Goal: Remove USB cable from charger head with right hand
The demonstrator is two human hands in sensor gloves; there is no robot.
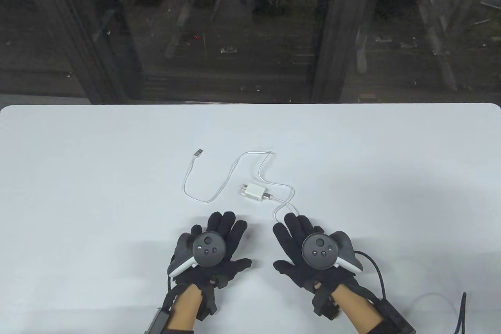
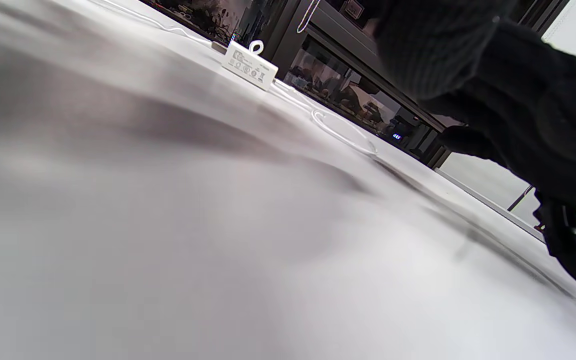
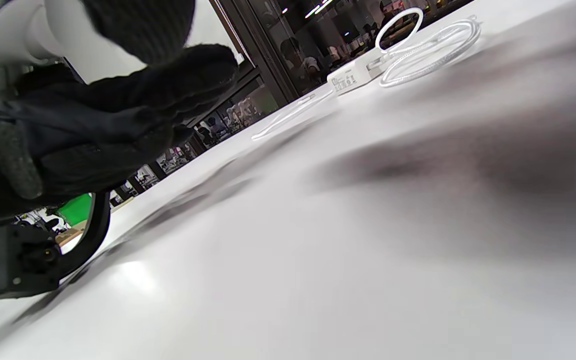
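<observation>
A white charger head (image 1: 253,192) lies on the white table (image 1: 78,193), just beyond my hands. A white USB cable (image 1: 231,171) is plugged into its right side and winds across the table; its free plug (image 1: 199,152) lies to the far left. My left hand (image 1: 219,232) and my right hand (image 1: 293,236) lie flat on the table, fingers spread, holding nothing. The cable's near loop passes close to my right fingertips. The charger also shows in the left wrist view (image 2: 249,66) and the right wrist view (image 3: 350,77), with the cable loop (image 3: 433,35) beside it.
The table's far edge (image 1: 250,104) runs in front of dark glass windows. A black lead (image 1: 377,271) trails from my right wrist toward the table's near right corner.
</observation>
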